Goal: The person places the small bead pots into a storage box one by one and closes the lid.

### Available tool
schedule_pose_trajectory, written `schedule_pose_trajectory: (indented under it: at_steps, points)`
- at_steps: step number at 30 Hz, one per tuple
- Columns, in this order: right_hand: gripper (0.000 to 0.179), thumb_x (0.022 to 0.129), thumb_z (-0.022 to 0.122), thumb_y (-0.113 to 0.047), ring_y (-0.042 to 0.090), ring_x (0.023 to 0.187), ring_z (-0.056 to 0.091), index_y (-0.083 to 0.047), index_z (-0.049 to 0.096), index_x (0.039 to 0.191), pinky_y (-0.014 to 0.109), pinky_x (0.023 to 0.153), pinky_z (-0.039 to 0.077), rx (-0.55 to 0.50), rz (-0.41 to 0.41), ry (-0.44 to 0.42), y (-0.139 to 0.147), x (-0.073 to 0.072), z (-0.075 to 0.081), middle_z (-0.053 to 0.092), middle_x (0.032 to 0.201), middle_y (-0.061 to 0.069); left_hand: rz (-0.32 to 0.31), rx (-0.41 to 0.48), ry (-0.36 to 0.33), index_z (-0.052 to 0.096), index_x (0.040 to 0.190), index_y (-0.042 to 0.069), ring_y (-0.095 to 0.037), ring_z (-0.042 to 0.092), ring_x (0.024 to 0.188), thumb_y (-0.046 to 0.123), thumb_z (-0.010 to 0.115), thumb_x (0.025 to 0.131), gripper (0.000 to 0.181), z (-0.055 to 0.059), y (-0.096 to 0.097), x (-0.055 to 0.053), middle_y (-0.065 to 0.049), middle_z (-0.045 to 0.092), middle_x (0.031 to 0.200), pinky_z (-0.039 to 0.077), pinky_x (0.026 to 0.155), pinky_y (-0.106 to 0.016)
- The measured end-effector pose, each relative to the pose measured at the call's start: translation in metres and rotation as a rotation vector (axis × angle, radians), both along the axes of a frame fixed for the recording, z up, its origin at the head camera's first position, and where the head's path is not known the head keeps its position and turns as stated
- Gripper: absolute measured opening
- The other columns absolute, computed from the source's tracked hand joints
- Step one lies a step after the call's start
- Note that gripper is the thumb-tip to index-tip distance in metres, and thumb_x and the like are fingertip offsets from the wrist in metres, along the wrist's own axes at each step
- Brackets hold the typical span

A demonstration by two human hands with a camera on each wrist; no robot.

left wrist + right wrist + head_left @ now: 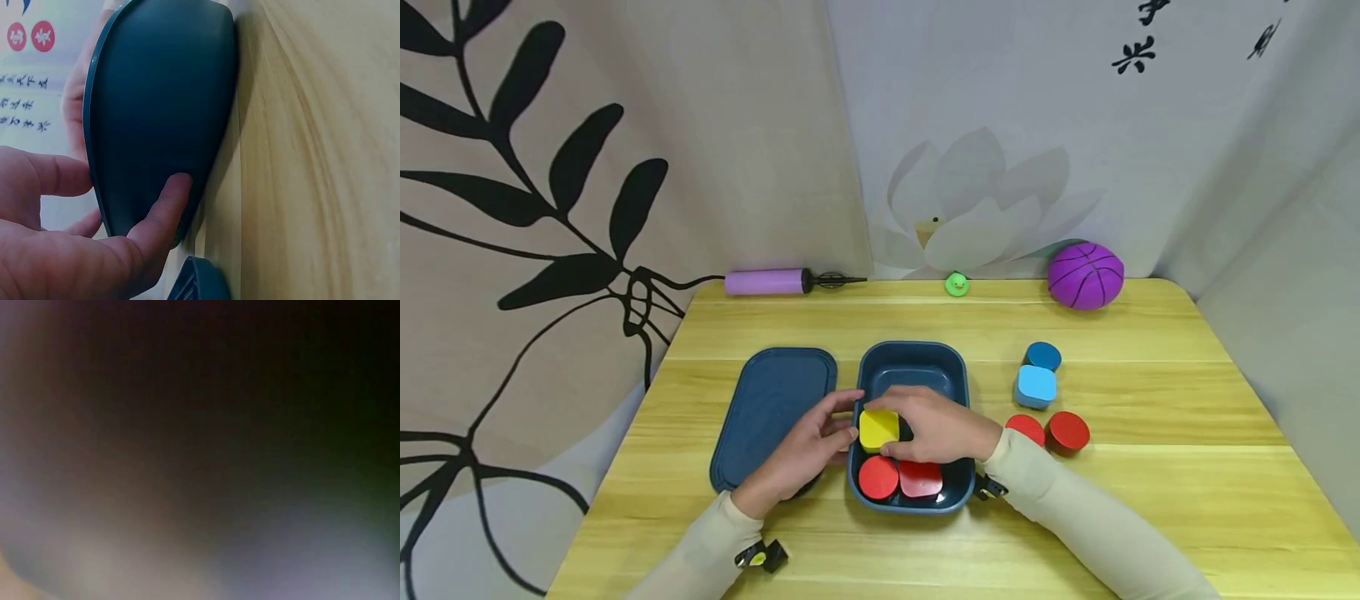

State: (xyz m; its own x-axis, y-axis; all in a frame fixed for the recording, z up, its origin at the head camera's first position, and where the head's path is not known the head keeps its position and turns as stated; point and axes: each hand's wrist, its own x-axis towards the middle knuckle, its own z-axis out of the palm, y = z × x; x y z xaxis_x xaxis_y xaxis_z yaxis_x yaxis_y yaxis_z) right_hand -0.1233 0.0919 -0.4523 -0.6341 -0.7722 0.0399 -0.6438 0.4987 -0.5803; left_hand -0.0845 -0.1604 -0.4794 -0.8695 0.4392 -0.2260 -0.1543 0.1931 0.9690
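Note:
A dark blue box (917, 365) sits mid-table, its top uncovered. My right hand (938, 427) reaches into it and pinches a yellow block (879, 429) between thumb and fingers, by the left wall. In the near end of the box lie a red round block (878, 477) and a red squarish block (921, 479). My left hand (808, 446) rests against the box's left side. In the left wrist view, a straight finger (169, 200) presses the outer wall (156, 106), with another fingertip at the rim. The right wrist view is dark and blurred.
Left of the box lies its dark blue lid (775, 400), partly under my left hand. To the right are two red round blocks (1067, 433) and two blue blocks (1036, 387). Along the back edge are a purple pump (765, 282), a green toy (957, 284) and a purple ball (1086, 276).

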Motion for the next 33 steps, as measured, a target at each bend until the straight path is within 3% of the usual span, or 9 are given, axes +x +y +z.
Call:
schedule_pose_trajectory:
  at_steps: [16,24,33]
  points:
    - [0.054,0.096,0.077,-0.035,0.015,0.116,0.062,-0.013,0.065,0.145,0.033,0.102,0.055,0.042,0.019,-0.015,-0.001,0.001,-0.007,0.068,0.133,0.0,-0.018,-0.015,0.001,0.036,0.164,0.016,-0.033,0.062,0.126,0.012,0.052,0.111,0.056,0.0,0.0,-0.001,-0.022,0.041,0.161,0.063,0.093,-0.046]
    - [0.051,0.097,0.076,-0.028,0.021,0.099,0.071,-0.008,0.065,0.143,0.032,0.084,0.062,-0.088,0.002,-0.003,0.015,-0.006,0.006,0.069,0.131,0.009,-0.013,-0.022,-0.001,0.037,0.164,0.017,-0.032,0.062,0.123,0.013,0.052,0.111,0.055,0.0,0.0,-0.001,-0.023,0.042,0.16,0.062,0.092,-0.046]
    - [0.049,0.097,0.078,-0.026,0.027,0.116,0.07,-0.012,0.065,0.143,0.039,0.092,0.063,-0.206,-0.122,-0.018,0.053,-0.008,0.022,0.069,0.136,0.004,0.011,-0.03,-0.007,0.039,0.162,0.017,-0.03,0.063,0.116,0.013,0.057,0.109,0.056,0.0,0.002,0.001,-0.023,0.045,0.157,0.063,0.089,-0.044]
